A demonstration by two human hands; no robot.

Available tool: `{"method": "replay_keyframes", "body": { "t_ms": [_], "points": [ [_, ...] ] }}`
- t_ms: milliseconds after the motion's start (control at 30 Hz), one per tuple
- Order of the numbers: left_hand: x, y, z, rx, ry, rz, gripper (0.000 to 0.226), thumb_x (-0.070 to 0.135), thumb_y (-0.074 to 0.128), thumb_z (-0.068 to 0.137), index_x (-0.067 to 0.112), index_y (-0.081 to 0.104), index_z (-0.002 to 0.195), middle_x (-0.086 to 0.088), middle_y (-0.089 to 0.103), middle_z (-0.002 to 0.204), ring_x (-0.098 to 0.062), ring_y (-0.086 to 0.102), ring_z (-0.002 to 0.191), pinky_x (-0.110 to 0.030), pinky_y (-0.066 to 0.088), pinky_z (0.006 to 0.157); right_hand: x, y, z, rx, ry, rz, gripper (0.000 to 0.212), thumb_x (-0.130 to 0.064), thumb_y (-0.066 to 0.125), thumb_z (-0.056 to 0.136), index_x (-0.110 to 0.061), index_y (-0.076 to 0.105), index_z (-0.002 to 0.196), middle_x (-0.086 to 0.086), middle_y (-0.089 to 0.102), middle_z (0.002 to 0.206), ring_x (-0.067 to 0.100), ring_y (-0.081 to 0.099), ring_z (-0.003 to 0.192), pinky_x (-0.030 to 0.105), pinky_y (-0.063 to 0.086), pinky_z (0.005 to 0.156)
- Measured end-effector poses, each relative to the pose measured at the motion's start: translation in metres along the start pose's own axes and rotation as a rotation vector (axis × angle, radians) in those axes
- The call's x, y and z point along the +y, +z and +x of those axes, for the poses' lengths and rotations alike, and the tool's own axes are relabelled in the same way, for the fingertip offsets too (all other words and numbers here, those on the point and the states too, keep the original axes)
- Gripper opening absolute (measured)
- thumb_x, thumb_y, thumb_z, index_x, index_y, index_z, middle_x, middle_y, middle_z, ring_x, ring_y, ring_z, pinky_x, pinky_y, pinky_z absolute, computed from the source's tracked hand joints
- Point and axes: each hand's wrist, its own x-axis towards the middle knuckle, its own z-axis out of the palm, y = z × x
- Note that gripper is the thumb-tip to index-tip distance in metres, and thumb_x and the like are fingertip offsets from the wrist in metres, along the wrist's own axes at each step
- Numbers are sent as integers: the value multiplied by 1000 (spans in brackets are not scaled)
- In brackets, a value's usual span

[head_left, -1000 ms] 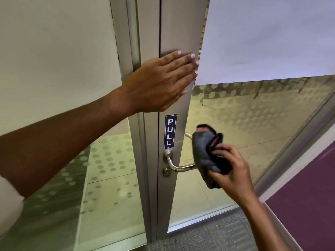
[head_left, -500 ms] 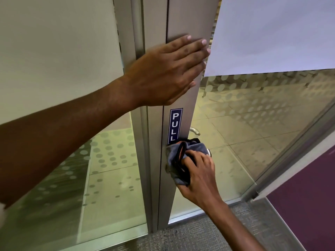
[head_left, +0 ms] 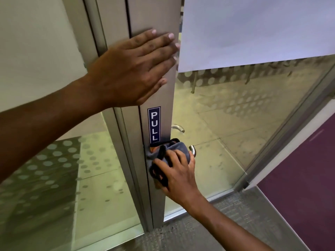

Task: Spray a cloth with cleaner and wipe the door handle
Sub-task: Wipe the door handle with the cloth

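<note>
Since half a second ago the right hand (head_left: 178, 175) has stayed pressed at the base of the lever with little shift, while a second ago it was out at the lever's free end; the left hand (head_left: 134, 69) has kept its place flat on the frame throughout. At lower centre of the frame, the brushed silver metal lever door handle (head_left: 192, 150) is almost wholly covered by the crumpled grey microfibre cloth with a black and orange edge (head_left: 167, 153); only its rounded tip shows, just right of the cloth. Fingers of the right hand are closed round the cloth, clamping it onto the handle close to the tall grey aluminium door stile (head_left: 155, 73). The left hand lies open, palm and fingers spread against that stile in the upper centre, holding nothing; it appears to steady the door. Just above the cloth sits the narrow dark blue PULL sticker with white letters (head_left: 154, 125).

To wipe well from here, I judge the cloth should wrap fully round the bar and be drawn outward to the bare tip, twisting so the underside is covered too. The round plate at the base, hidden now, likely needs a rub. Keeping the left palm firm should stop the door swinging under the pressure. No spray bottle is in view.
</note>
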Motion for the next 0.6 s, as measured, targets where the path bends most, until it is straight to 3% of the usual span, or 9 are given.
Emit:
{"method": "replay_keyframes", "body": {
  "t_ms": [133,367,600],
  "points": [
    [1,0,0,9,-8,8,56,33,16,108,-2,34,149,-24,31,157,-37,24,150,-50,20,124,29,3,-4,41,-121,-12,81,-43,84,59,-37,46,131,6,43,139,29,40,129,66,33,104],
    [0,2,0,-5,-15,25,58,35,14,108,-2,34,148,-25,31,157,-38,24,150,-50,19,124,111,-16,6,-27,-195,147,65,-25,79,69,-34,50,126,7,46,133,29,39,123,51,46,96],
    [1,3,0,-5,-18,15,61,39,15,107,-2,34,148,-25,31,157,-38,23,150,-50,18,125,64,-13,-2,-7,-72,195,81,-31,87,56,-34,52,129,5,56,125,26,47,116,58,44,93]
  ]
}}
